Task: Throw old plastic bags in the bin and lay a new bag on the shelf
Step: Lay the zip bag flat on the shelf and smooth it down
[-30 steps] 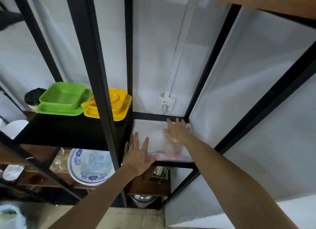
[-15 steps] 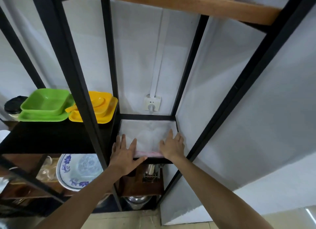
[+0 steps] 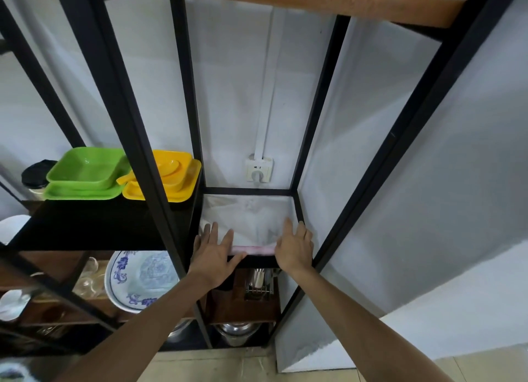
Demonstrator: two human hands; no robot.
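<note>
Both hands flat, nothing gripped: left hand (image 3: 213,257) and right hand (image 3: 294,249) are spread palm-down, fingers extended, pressing the front corners of the thin translucent white plastic bag with a pink front edge (image 3: 251,224), which lies spread over the small square shelf of the black metal rack (image 3: 247,191). Bag covers the shelf from the hands back to the rear bar; the pink hem runs between the two hands along the front lip. Laying looks nearly done, smoothing stage by my read. Risks: film is light and slick, so lifting the palms quickly could drag it forward off the lip or leave it bunched; the wrinkle just beyond the right hand could trap air and let it creep. White wall socket (image 3: 258,170) sits just behind the shelf, plug cord could snag the rear edge. No bin in view, so can't tell whether old bags are disposed. Containers left of the left hand: green square plastic dish on a green tray (image 3: 83,173), empty; yellow square plastic dish (image 3: 168,176) with a yellow scoop-like piece inside. Below the hands: steel utensil holder (image 3: 258,283), contents unclear; blue-patterned white plate (image 3: 140,279) lower left.
</note>
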